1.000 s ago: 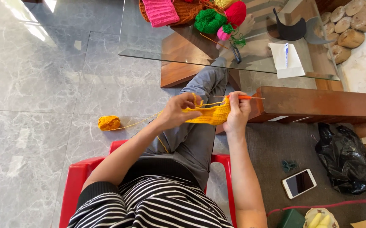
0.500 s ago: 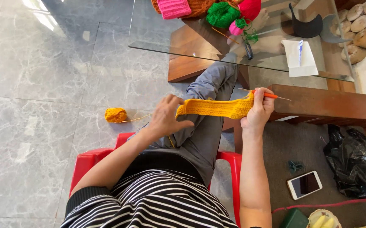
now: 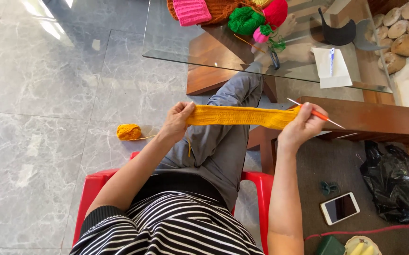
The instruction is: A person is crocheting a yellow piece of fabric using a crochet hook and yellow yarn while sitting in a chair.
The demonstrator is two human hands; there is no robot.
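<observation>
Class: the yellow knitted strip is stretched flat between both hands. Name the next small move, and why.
Probably ease the left hand toward the right hand: the yellow knitted strip is taut, and the orange needle cannot work it so.

bright, even daylight fills the scene, with white glare patches on the floor [image 3: 48, 94] at the top left and faint reflections on the glass table [image 3: 176, 42]. shadows are soft and short, lying under the table and beside the chair [image 3: 93, 189]. the picture is sharp throughout, with mild wide-angle bending toward the edges and slight overexposure at the far right.
</observation>
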